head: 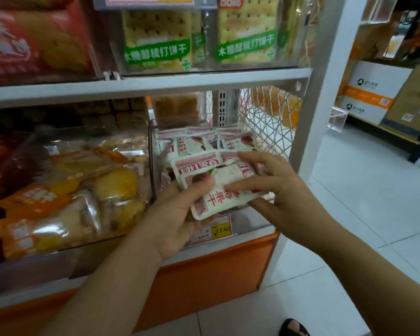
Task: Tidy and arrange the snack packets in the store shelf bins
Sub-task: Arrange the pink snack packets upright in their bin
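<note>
The held packets are a small stack of white-and-pink snack sachets with red lettering and a fruit picture. They sit in the middle of the frame, just in front of and slightly above the clear bin they belong to. The stack's long axis runs roughly across the frame, tilted, with its lower-left corner hanging towards the camera. The bin opening is directly behind the stack, so the coming move is likely a short push away from the person and down.

The left hand clamps the stack from below and left, with the thumb pressed on the top face. The right hand closes on the right end, fingers spread over the top and the thumb tucked beneath. Both are on the stack, so neither is clearly nearer.

Behind them, the loose packets of the same kind lie jumbled in the bin, some flat and some on edge. A yellow price tag shows below the hands. To the left, the neighbouring bin holds orange-and-yellow packets. At the right stands a wire mesh panel.
</note>
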Motion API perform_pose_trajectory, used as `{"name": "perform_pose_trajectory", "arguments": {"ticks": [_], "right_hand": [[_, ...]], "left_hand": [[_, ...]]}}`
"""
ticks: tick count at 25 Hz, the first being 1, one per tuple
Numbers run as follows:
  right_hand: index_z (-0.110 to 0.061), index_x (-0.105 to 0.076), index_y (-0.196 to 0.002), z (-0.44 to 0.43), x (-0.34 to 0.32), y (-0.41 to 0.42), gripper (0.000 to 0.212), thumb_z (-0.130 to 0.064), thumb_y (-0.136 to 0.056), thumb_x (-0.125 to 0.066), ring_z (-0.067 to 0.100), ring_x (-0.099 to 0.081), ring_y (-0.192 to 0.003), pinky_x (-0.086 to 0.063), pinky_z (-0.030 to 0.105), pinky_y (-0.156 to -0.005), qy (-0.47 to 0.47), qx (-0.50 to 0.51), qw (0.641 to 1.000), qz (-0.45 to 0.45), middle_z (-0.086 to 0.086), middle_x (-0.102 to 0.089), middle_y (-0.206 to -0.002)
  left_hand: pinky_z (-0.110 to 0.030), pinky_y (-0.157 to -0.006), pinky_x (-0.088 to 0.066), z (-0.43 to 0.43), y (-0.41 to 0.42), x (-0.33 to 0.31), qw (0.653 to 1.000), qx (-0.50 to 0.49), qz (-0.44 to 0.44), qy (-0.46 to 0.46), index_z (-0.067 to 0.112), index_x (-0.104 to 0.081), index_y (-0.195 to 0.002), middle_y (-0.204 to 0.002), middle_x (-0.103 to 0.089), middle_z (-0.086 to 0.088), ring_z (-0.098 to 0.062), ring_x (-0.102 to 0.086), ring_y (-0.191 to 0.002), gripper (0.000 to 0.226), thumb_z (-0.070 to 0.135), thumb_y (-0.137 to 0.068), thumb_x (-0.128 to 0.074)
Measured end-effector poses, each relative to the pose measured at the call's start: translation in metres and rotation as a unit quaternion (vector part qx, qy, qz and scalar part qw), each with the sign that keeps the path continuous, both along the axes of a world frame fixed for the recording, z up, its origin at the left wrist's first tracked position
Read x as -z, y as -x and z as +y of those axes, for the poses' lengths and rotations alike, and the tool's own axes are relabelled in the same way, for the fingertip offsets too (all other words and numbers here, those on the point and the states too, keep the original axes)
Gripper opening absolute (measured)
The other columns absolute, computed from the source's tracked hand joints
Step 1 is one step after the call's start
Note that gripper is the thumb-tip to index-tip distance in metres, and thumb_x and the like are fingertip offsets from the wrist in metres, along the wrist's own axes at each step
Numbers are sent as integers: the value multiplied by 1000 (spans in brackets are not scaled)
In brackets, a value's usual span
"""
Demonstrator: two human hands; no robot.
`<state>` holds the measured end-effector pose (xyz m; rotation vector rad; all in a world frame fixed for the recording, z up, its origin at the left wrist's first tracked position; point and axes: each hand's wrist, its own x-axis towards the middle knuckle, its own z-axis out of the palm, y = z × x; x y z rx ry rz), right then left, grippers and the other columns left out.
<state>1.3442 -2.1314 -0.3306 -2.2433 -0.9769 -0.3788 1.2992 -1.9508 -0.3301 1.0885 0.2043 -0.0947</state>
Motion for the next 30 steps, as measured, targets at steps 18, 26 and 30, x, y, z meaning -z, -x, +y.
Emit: {"name": "perform_pose_trajectory", "arguments": {"ticks": [18, 26, 30], "right_hand": [[-13, -58, -98, 18, -15, 7, 33, -17, -66, -68, 19, -70, -85, -59, 34, -71, -336, -50, 886, 315, 7, -73, -88], [-18, -58, -113, 24, -20, -21, 40, -32, -77, -69, 14, -63, -95, -53, 24, -79, -315, 81, 917, 232, -3, -65, -106], [-20, -32, -139, 36, 6, -55, 69, -32, -81, -68, 15, -62, -80, -55, 29, -71, -76, 184, 929, 313, -3, -52, -116]], "left_hand": [[-11, -59, -51, 18, 28, -19, 949, 42, -118, -288, 32, -55, -104, -87, -71, 20, 3, -68, -79, 31, 32, -74, -63], [-15, -61, -53, 34, 29, -25, 953, -45, -111, -277, 29, -60, -99, -85, -71, 23, 1, -67, -81, 36, 29, -63, -66], [-18, -63, -55, 45, 27, -23, 961, -94, -102, -238, 26, -62, -102, -91, -73, 16, 0, -68, -83, 37, 27, -66, -66]]}}
